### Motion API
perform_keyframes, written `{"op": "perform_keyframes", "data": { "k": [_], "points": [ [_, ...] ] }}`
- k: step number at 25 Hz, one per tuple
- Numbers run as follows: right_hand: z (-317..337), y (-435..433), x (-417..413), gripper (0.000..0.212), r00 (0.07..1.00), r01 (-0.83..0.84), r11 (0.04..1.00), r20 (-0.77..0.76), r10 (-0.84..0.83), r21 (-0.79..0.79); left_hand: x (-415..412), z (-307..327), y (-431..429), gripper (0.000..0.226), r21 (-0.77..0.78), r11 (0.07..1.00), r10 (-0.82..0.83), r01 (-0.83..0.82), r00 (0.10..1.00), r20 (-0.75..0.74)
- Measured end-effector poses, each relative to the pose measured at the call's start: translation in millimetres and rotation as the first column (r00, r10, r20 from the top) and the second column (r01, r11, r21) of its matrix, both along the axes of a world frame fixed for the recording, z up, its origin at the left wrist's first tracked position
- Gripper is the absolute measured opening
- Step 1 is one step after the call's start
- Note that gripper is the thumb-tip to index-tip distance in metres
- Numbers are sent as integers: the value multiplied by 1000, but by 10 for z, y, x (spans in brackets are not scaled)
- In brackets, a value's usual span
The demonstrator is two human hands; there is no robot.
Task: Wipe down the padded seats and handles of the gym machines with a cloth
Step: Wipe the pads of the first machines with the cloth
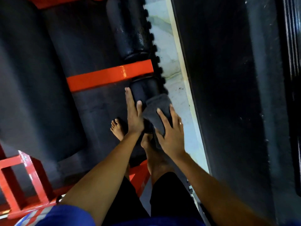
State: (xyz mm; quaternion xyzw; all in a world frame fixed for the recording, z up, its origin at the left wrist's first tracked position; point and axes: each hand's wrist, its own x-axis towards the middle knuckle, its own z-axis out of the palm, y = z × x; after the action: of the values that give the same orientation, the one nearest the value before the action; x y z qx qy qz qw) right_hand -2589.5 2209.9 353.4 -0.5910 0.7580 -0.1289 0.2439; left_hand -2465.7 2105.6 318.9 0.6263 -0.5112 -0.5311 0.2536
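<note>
A black padded roller (pixel 144 91) sticks out below an orange bar (pixel 110 77) of the gym machine. My left hand (pixel 134 115) lies along the roller's left side with straight fingers and the thumb on top. A dark grey cloth (pixel 156 108) is draped over the near end of the roller. My right hand (pixel 171 134) presses the cloth onto the roller with spread fingers. A second, longer black roller pad (pixel 128 30) extends beyond the orange bar.
A large black padded bench (pixel 32 79) fills the left. An orange steel frame (pixel 21 176) stands at the lower left. My bare feet (pixel 118 128) stand on the black rubber mat. A pale tiled floor strip (pixel 172 62) and a dark wall (pixel 228 95) run along the right.
</note>
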Motion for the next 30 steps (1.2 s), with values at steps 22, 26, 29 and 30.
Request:
{"op": "perform_keyframes", "data": {
  "k": [22, 26, 29, 30],
  "points": [
    [-82, -1468, 6, 59, 991, 101, 995, -88, -99, 18, -342, 169, -11, 69, 11, 993, 121, -120, 992, -45],
    [-41, -508, 57, 67, 997, 17, 1000, -79, -18, -9, -120, 97, 4, 55, 193, 961, 230, -199, 961, -156],
    [-2, 199, 68, 68, 999, 40, 997, 12, -41, 61, -124, 37, 17, 58, 270, 932, 278, -241, 954, -109],
    [-5, 119, 44, 69, 997, 68, 995, 32, -71, 73, -183, 82, 29, 60, 244, 932, 298, -267, 950, -98]
  ]
}}
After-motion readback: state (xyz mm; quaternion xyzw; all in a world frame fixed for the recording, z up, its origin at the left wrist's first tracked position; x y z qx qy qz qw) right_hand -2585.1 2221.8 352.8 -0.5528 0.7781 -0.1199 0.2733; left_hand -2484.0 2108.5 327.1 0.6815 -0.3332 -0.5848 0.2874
